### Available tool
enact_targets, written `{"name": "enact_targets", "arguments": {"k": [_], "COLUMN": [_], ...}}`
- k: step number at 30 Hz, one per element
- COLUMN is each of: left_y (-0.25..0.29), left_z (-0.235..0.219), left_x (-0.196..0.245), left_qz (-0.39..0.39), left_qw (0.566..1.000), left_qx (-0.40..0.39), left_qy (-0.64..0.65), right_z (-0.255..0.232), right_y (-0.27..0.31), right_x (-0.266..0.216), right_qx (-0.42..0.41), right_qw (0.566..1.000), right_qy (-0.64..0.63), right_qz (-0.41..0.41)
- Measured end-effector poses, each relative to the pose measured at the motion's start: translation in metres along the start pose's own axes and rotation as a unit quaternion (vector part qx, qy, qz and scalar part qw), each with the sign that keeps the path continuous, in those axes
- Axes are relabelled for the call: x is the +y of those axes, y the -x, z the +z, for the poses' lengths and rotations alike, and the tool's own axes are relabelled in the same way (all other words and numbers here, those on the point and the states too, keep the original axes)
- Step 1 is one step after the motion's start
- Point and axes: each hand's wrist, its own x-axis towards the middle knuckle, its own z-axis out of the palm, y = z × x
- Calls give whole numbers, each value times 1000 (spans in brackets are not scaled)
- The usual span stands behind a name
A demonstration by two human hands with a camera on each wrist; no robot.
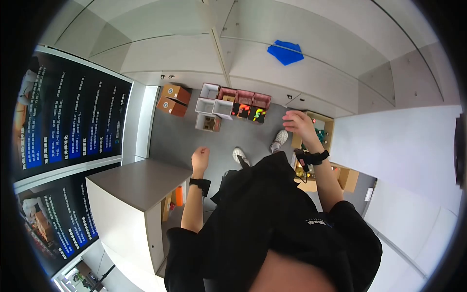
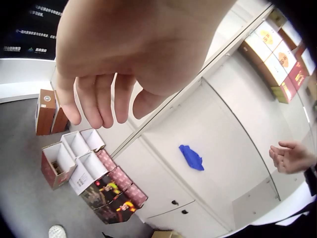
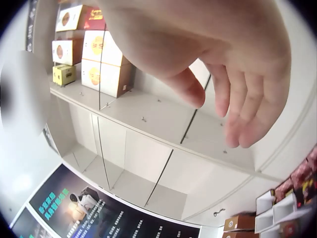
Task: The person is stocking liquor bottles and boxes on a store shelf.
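Both hands are in the air and hold nothing. In the head view the left hand (image 1: 200, 159) is above the grey floor, left of the shoes; its fingers hang relaxed in the left wrist view (image 2: 133, 54). The right hand (image 1: 300, 127) is raised near an open box on the right, its fingers loosely extended, also in the right wrist view (image 3: 218, 64). A crumpled blue cloth (image 1: 286, 52) lies in the glass-fronted cabinet, beyond both hands; the left wrist view shows this cloth (image 2: 191, 157) too.
White and pink open boxes (image 1: 213, 108) stand on the floor by the cabinet, with brown boxes (image 1: 173, 100) to their left. A grey-topped cabinet (image 1: 141, 182) is at lower left. Cartons (image 3: 101, 62) stand on a shelf. Shoes (image 1: 240, 156) show on the floor.
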Motion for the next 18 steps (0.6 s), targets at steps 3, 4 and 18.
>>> {"name": "enact_targets", "arguments": {"k": [3, 4, 18], "left_y": [-7, -6, 12], "left_z": [5, 7, 45], "left_x": [-34, -43, -108], "left_qz": [-10, -15, 114], "left_qw": [999, 997, 890], "left_qx": [-36, -51, -254], "left_qy": [-36, -47, -361], "right_z": [8, 9, -9], "right_y": [8, 12, 78], "right_x": [51, 60, 232], "right_qx": [3, 12, 118], "right_qw": [996, 992, 941], "right_qy": [-81, -106, -194], "right_qz": [44, 67, 250]}}
